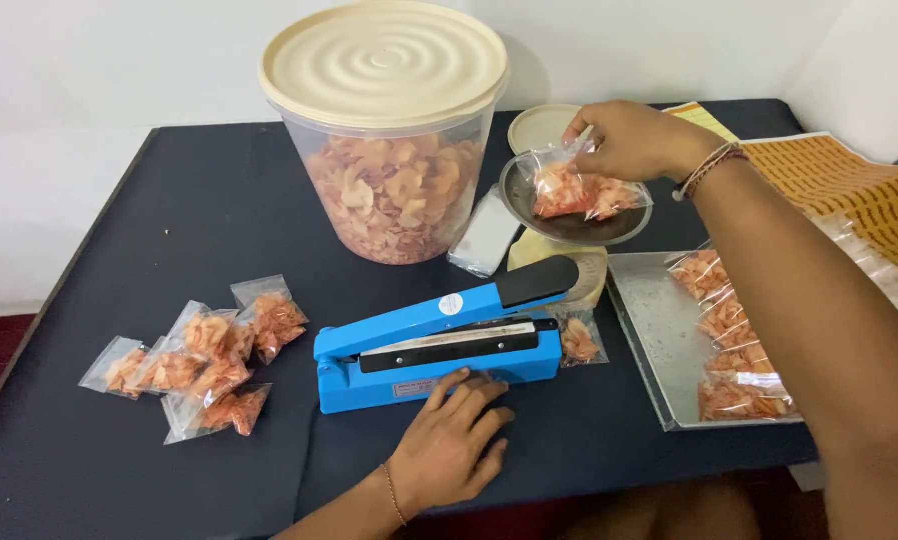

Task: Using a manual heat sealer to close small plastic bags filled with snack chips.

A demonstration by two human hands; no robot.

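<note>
Dark navy tabletop [209,200] takes up most of the view. At the back sits a big clear round plastic tub [394,190] with a cream ribbed lid [384,60], about half full of orange-pink chips. In front of it is a blue hinged heat sealer with a black handle [449,340], its arm lifted – a small filled bag [579,342] lies just beside its right end. On the right there's a flat square metal tray [654,330] with a row of filled clear bags [734,345] stacked along its far side, and a yellow printed sheet [849,190] behind that. A small kitchen scale with a round steel pan [569,222] stands between tub and tray.

Left hand [454,440] lies flat and spread, fingers touching the front edge of the sealer's base, gripping nothing. Right hand [629,138] is pinched on the top of a small clear plastic bag of chips [579,192] that rests in the scale pan.

Off to the left – a loose pile of small filled bags [194,365].
</note>
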